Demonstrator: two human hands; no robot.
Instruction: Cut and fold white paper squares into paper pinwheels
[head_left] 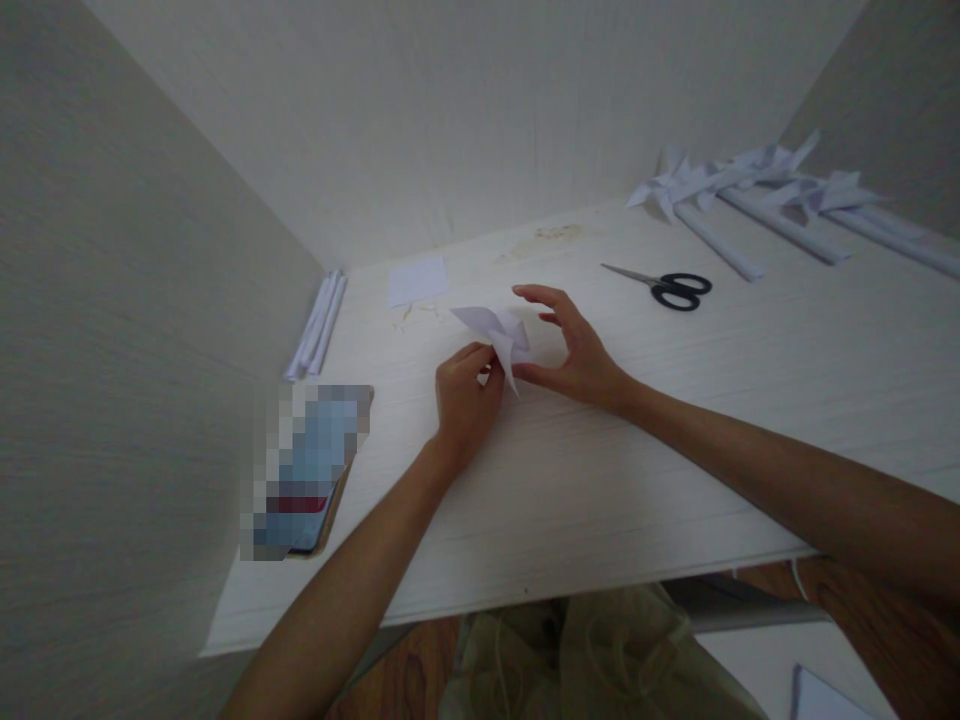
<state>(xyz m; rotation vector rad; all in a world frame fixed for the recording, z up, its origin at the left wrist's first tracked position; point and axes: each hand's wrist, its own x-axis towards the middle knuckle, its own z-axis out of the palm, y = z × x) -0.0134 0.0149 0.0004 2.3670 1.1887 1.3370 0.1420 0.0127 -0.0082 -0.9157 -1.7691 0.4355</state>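
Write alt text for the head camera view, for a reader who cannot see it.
Two bare hands work a folded white paper piece on a white table: the left hand pinches its lower edge, the right hand cups beside it. Black-handled scissors lie behind; finished paper pinwheels lie at far right, paper rolls at left.

Two bare forearms, entering from the lower left and the lower right of the frame. No sleeves in view along either arm. Left hand [463,398] and right hand [576,350] near the middle of the frame, both without gloves. Slender fingers [536,293], short plain nails. Pale greenish-yellow gauzy fabric at the bottom centre, seemingly worn clothing.
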